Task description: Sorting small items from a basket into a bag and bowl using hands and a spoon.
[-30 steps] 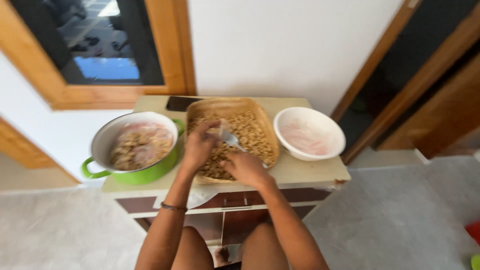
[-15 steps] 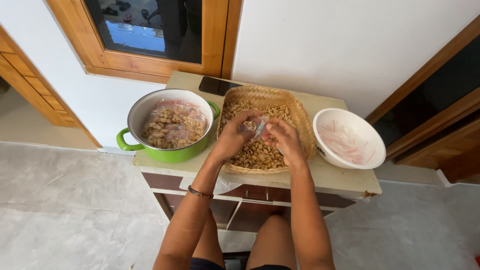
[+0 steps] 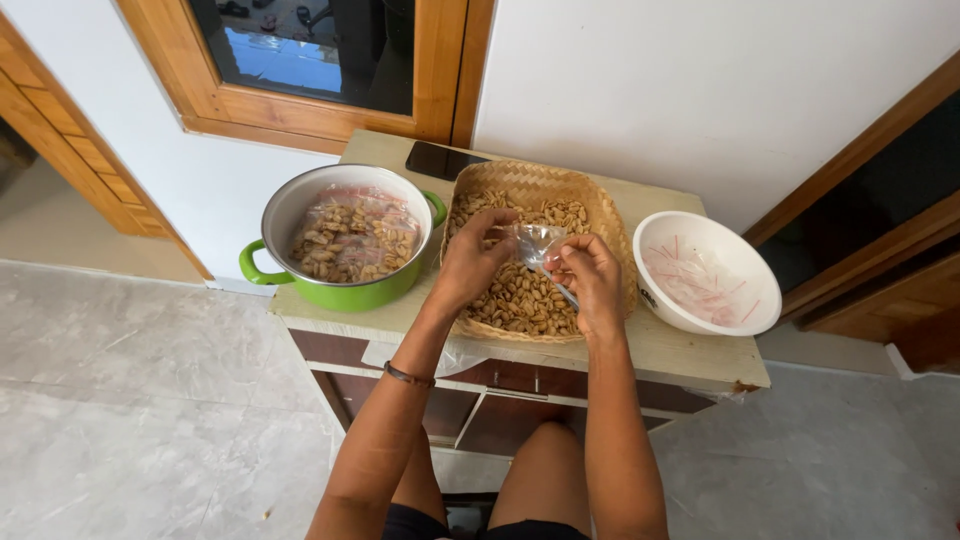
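Left hand: the left hand [image 3: 470, 262] is over the basket [image 3: 600, 215], fingers pinched on the left edge of a small clear bag [image 3: 535, 240].
Right hand: the right hand [image 3: 590, 275] is closed on the bag's right edge, and a thin spoon-like handle [image 3: 566, 293] pokes out under its fingers; I cannot tell how firmly it grips that.
Bag: it hangs between the 2 hands just above the peanuts [image 3: 520, 295], mouth pulled apart, looking empty or nearly so.
Change from 1 s ago: back then the right hand was lower, working the spoon among the nuts, and the left hovered alone; now both hands are raised and joined on the bag.
Change from 0.5 s ago: the hands were tight together on the bag; now they sit a little further apart, so the bag is stretched wider.
Reading: scooping seems paused and the work in hand looks like opening a bag, a judgement only.
Pot: a green pot [image 3: 345, 295] stands left of the basket, touching its rim, holding filled clear packets of nuts.
Bowl: a white bowl [image 3: 745, 300] stands just right of the basket with clear bags and thin red strips inside.
Phone: a dark phone [image 3: 440, 160] lies behind the basket on the cabinet top [image 3: 680, 355].
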